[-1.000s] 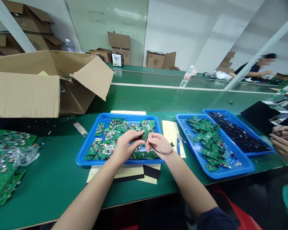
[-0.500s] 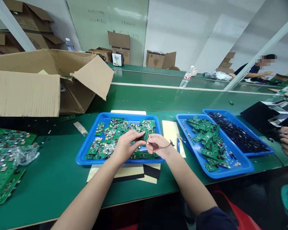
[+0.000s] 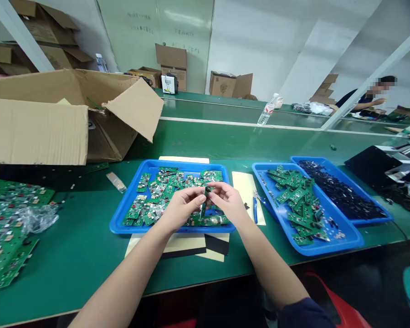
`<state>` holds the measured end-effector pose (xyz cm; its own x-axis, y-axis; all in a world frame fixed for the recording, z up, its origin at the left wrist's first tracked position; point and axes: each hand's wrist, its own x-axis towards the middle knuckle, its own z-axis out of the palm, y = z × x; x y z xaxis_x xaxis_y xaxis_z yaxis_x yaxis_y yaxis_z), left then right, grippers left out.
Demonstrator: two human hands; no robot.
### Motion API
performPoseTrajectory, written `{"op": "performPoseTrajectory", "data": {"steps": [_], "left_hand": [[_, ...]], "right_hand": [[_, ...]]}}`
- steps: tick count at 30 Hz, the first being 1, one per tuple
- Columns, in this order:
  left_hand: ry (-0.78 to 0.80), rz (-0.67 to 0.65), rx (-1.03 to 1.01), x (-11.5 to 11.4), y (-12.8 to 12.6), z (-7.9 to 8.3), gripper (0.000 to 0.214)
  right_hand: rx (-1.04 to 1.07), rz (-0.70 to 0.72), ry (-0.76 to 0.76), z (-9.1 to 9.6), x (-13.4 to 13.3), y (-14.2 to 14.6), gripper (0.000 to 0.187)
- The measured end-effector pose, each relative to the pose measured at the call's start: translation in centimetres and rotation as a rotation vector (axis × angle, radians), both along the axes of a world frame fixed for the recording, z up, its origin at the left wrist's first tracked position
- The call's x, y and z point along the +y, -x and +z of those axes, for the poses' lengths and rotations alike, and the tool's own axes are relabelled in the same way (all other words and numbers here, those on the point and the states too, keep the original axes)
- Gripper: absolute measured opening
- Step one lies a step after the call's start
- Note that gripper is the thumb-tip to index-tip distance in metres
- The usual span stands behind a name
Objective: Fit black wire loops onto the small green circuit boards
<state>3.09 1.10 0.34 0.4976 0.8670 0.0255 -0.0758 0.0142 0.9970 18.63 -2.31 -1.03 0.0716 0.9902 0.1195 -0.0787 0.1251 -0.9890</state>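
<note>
The left hand and right hand each have their grip pinched on the narrow green circuit board, which stands nearly upright between them, its lower end jutting below. Beneath lies a blue tray of loose circuit boards on the green counter; farther back is a water bottle.

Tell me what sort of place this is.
Probably an electronics workshop: circuit boards lie heaped in two blue trays on a green bench, with blue-handled pliers between the trays.
</note>
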Motion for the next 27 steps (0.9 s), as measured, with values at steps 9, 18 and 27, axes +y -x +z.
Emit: {"op": "performPoseTrajectory", "data": {"steps": [9,18,27], "left_hand": [[0.208,0.088,-0.131,-0.1,-0.4,-0.1,0.048],[0.34,-0.098,-0.19,-0.1,-0.3,0.0,0.048],[0.111,-0.16,-0.055,0.0,0.2,0.8,0.035]], "right_hand": [[-0.401,-0.168,-0.266,0.6,-0.6,0.0,0.01],[-0.572,-0.315,-0.391,0.2,-0.2,-0.2,0.014],[-0.532,-0.432,-0.443,0.4,0.0,-0.7,0.019]]}}
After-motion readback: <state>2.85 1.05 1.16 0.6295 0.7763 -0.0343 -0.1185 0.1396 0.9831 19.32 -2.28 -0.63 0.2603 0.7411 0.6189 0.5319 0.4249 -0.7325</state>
